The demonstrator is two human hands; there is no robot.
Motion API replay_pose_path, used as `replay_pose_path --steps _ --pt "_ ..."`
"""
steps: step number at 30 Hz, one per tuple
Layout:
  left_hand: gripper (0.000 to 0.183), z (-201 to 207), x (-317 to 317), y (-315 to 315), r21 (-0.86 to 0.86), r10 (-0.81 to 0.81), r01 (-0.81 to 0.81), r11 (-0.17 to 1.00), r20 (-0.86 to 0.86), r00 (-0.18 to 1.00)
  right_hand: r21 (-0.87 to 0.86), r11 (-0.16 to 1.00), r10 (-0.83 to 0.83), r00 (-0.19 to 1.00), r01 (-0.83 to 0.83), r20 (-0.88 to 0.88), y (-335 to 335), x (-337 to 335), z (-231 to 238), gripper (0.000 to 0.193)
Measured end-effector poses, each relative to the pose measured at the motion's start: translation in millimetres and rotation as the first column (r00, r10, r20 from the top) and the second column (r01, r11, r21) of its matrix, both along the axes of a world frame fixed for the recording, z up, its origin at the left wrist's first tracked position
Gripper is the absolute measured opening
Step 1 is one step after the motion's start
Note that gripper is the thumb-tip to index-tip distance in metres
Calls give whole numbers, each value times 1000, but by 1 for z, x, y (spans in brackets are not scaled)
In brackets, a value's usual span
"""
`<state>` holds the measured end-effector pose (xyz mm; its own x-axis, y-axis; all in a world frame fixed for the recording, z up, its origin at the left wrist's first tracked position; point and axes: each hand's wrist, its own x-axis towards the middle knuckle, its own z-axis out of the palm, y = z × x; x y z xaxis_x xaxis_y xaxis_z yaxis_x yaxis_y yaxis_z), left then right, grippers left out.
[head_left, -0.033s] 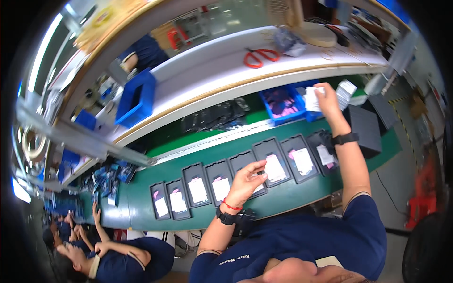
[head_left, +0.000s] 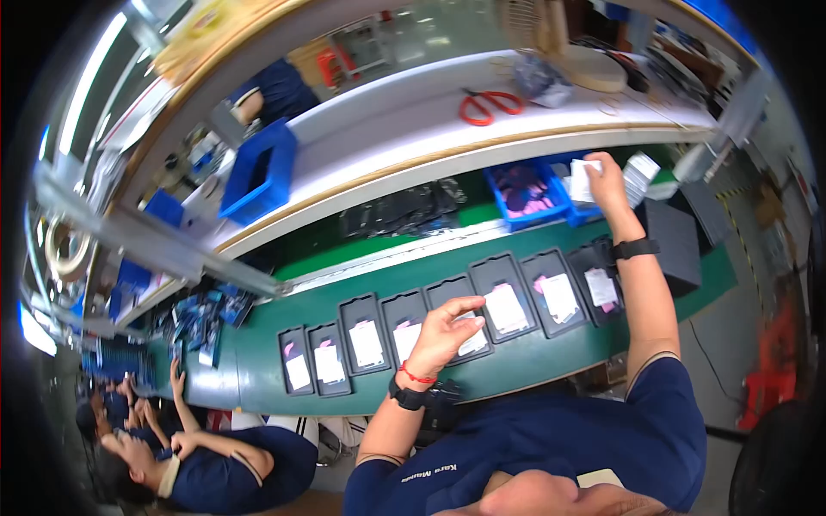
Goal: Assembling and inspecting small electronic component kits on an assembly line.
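Several black trays (head_left: 366,331) lie in a row on a green conveyor belt (head_left: 525,371), each with a white card and a pink piece in it. My left hand (head_left: 443,331) hovers over a middle tray (head_left: 469,348), fingers apart and nothing held, its fingertips near that tray's white card. My right hand (head_left: 607,176) is stretched out to the far right, by a blue bin (head_left: 516,193) of pink pieces. It grips a small stack of white cards (head_left: 583,179). More white cards (head_left: 641,172) stand just to the right of it.
Behind the belt, a white shelf (head_left: 404,129) carries red scissors (head_left: 486,105) and a blue box (head_left: 258,172). Black bags (head_left: 404,211) lie under that shelf. A black box (head_left: 675,241) sits at the belt's right end. Another person (head_left: 215,464) works at the lower left.
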<state>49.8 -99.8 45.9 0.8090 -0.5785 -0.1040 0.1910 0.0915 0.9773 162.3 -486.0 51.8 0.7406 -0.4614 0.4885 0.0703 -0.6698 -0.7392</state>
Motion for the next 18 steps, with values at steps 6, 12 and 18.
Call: replay_pose_path --steps 6,12,18 --pt "26 35 29 126 335 120 -256 907 378 918 -694 696 -424 885 181 -194 57 3 8 43" --pt "35 48 137 170 754 -319 -515 408 646 693 -459 693 434 830 -555 -349 221 -4 53 43" --pt "60 -30 243 150 746 -520 -560 361 659 543 -518 487 412 707 -704 -574 320 91 16 42"
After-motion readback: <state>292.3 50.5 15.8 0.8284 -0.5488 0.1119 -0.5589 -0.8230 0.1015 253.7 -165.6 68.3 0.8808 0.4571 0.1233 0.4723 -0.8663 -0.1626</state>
